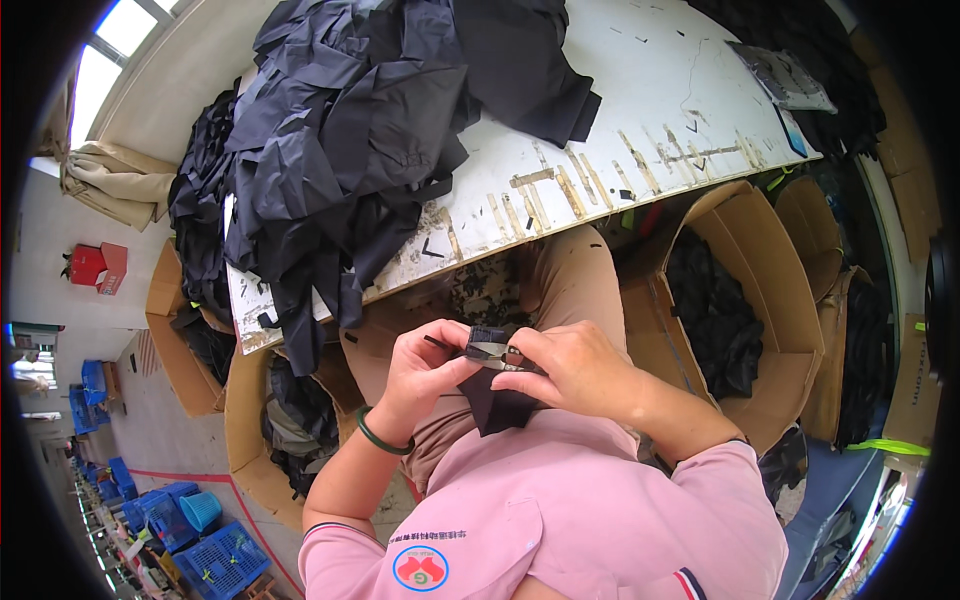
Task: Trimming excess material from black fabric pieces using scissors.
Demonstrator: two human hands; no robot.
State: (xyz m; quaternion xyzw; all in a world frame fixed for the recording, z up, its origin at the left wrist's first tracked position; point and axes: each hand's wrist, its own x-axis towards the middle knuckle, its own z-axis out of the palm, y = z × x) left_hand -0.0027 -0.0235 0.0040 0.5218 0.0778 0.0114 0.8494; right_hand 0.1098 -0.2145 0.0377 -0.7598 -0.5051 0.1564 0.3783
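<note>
The left hand [420, 375] is closed, with thumb and fingers pinching the upper part of a small piece of smooth black fabric [495, 408], and the right hand [583, 368] is gripping a small silver metal cutting tool [488, 351] with dark handle parts. The tool lies across the fabric between the two hands, but its handles are partly covered by the right fingers, so I cannot tell how far its blades are apart. The fabric hangs down in front of the person's lap, just above the pink short-sleeved shirt [610, 490]; its top is partly hidden behind the tool, and its folded shape is hard to make out. A narrow black strip [437, 343] sticks out beside the left fingertips, and I cannot tell if it belongs to the same piece. On the left wrist there is a dark green round bangle [380, 438]. Beyond the hands, a large heap of crumpled black fabric [340, 120] covers the left part of a worn white table [640, 90], and its top is cut off by the upper edge. To the right, an open brown cardboard box [785, 290] holds more dark cloth [708, 310], whose separate pieces cannot be distinguished
</note>
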